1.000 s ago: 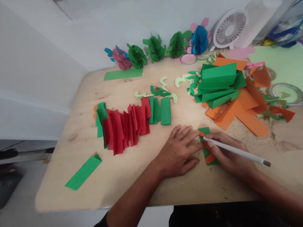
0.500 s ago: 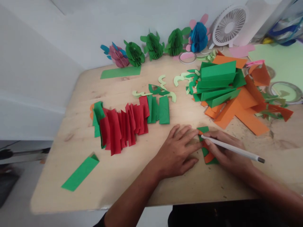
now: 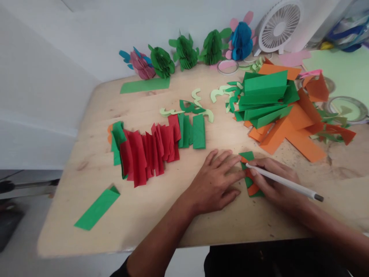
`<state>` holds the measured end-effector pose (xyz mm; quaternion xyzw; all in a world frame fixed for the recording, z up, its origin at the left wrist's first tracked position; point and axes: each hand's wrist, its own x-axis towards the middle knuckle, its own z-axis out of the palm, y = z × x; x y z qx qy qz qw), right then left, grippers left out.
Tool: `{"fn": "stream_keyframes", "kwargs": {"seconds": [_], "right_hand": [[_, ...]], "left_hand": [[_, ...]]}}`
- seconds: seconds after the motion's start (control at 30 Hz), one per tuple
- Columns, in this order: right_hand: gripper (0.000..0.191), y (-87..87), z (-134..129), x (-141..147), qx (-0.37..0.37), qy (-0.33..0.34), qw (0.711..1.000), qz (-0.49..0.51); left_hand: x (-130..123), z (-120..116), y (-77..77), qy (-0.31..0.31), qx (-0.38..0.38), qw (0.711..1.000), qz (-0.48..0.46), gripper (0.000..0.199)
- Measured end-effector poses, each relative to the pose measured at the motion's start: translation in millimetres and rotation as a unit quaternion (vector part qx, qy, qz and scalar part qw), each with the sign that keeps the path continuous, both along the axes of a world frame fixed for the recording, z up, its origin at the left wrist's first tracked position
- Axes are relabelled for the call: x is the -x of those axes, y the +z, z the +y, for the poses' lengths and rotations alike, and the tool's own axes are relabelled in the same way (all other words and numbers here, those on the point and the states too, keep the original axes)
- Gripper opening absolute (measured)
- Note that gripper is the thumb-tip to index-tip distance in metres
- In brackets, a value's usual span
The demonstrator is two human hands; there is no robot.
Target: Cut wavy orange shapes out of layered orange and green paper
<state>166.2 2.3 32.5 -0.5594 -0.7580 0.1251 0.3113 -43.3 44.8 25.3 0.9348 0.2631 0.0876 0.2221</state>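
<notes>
My right hand [image 3: 278, 181] grips a white pen [image 3: 288, 184], its tip down at an orange paper cutout [image 3: 253, 188] lying on a folded green paper strip [image 3: 248, 156]. Spread flat on the table, my left hand [image 3: 217, 184] presses its fingertips on the left edge of the cutout and strip. My right fingers cover part of both. Left of my hands stands a row of folded red papers [image 3: 140, 154], with folded green papers [image 3: 198, 130] at its right end. A separate folded green strip [image 3: 97, 207] lies near the table's left side.
Folded green papers [image 3: 265, 86] are heaped over orange strips [image 3: 305, 142] at right. Curly pale green scraps [image 3: 219, 94] lie beside them. Several honeycomb paper figures [image 3: 184, 52] line the wall, near a white fan [image 3: 279, 29]. Tape rolls [image 3: 347, 109] sit far right.
The view has shifted slightly, so everything sits a little higher in the picture. Both hands, the pen and the papers keep nearly the same places on the table.
</notes>
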Motion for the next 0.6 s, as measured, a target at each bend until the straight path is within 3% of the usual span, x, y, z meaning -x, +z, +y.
{"fn": "stream_keyframes", "kwargs": {"seconds": [0.6], "right_hand": [[0.009, 3.5, -8.2, -2.2, -0.001, -0.008, 1.0, -0.007]], "left_hand": [[0.2, 0.4, -0.9, -0.001, -0.005, 1.0, -0.002, 0.046]]}}
